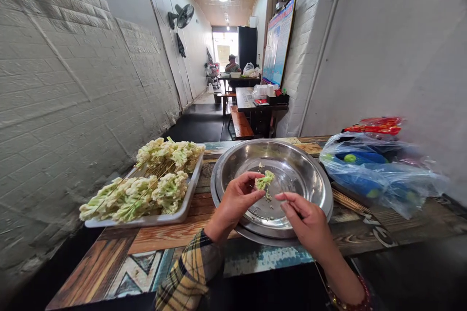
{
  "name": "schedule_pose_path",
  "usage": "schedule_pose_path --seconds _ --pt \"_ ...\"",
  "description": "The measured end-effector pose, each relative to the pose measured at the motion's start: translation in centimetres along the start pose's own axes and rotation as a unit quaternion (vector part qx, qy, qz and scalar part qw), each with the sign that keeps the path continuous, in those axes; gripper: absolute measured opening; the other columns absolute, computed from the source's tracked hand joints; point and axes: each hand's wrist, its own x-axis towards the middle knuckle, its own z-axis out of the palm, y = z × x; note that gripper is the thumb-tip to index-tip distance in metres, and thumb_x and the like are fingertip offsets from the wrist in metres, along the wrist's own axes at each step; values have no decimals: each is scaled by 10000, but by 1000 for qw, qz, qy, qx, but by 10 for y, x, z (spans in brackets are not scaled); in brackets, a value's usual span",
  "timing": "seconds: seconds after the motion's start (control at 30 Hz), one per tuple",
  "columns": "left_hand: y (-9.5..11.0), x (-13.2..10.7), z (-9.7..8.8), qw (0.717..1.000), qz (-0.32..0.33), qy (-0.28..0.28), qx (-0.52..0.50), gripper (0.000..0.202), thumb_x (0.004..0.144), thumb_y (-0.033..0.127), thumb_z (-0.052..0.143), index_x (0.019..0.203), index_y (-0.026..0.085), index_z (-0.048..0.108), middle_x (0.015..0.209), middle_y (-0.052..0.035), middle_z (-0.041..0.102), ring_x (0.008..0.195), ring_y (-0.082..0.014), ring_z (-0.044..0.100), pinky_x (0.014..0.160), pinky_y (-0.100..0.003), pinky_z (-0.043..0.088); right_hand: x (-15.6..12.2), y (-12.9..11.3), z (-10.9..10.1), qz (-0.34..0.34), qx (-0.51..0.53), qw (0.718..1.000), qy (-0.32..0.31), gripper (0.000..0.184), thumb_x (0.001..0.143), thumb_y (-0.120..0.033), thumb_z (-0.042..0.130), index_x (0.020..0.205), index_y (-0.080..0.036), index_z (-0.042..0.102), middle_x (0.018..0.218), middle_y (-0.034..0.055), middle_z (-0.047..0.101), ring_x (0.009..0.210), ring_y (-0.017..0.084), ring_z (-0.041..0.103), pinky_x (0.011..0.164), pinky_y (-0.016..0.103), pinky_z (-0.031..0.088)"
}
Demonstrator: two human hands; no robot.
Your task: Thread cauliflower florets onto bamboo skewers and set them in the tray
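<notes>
Over the steel basin (233, 165), my left hand (237, 199) pinches a small cauliflower floret (265, 181) between thumb and fingers. My right hand (306, 221) is closed just right of it, fingertips pressed together on what looks like a thin bamboo skewer, mostly hidden by the hand. A small gap separates the two hands. Cauliflower crumbs and a few small bits lie on the basin's bottom. Left of the basin, a white tray (188, 199) carries skewered cauliflower (140, 194) in two piles, with thin sticks showing between them.
Bamboo skewers (348, 201) lie right of the basin, beside a clear plastic bag (379, 170) with blue and green contents. Behind it is a red packet (379, 125). Further back stand a table (246, 99), a bench (241, 124) and a seated person (232, 64).
</notes>
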Motion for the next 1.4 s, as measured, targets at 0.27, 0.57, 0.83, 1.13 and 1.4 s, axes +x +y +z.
schedule_pose_path --seconds 0.27,0.57,0.83,1.13,1.4 --pt "-2 1 0 999 7 -12 42 359 634 239 800 963 156 685 791 -26 640 738 -138 541 695 -247 409 37 -11 6 -139 -186 969 85 208 920 -271 484 942 -193 675 673 18 700 560 142 630 555 245 432" --pt "-2 3 1 974 90 17 206 240 683 248 749 911 177 726 778 -31 603 681 -134 500 645 -246 397 43 -5 6 -196 -287 937 -4 266 951 -210 440 862 -182 689 724 45 725 639 147 662 577 250 409" --pt "-2 5 4 927 160 14 338 156 725 186 684 875 194 723 691 -16 582 643 -138 501 630 -257 384 44 3 11 -198 -342 918 -29 255 946 -198 440 837 -177 671 704 31 708 621 153 644 540 281 345" --pt "-4 5 5 965 91 4 247 240 709 243 717 944 197 735 730 -24 628 656 -140 523 636 -255 405 55 5 -5 -111 -208 967 94 185 844 -185 461 748 -190 619 571 -19 631 465 107 532 505 240 350" --pt "-4 5 6 987 35 -13 159 314 692 278 751 988 177 723 827 -52 683 746 -166 579 710 -265 447 42 -13 -16 -135 -192 972 24 243 940 -241 436 864 -186 661 763 36 721 688 160 669 625 251 432"
